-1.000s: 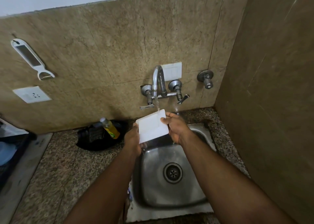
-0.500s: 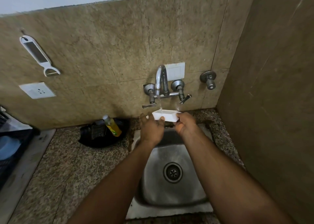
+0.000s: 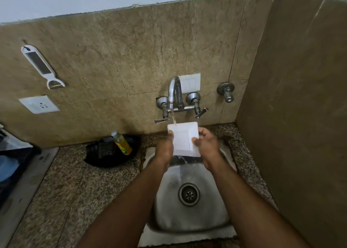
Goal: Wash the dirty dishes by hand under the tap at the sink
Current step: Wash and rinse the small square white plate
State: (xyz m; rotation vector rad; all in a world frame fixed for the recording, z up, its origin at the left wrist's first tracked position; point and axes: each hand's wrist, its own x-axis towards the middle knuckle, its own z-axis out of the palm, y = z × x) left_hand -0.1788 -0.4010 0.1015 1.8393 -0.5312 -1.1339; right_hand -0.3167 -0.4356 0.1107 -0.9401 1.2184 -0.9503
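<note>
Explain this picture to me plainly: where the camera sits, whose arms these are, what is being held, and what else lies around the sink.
There is no machine here. The camera is worn on a person's head and looks forward and down, so the two bare arms reaching in from the bottom are the wearer's own.

The left hand and the right hand grip a white square dish by its opposite sides, its hollow face toward the camera. Water runs from the tap onto its top edge, and water falls from its lower edge into the steel sink, which has a round drain.

On the speckled counter, left of the sink, a yellow bottle leans in a black holder. On the tiled wall hang a white peeler and, below it, a socket.
</note>
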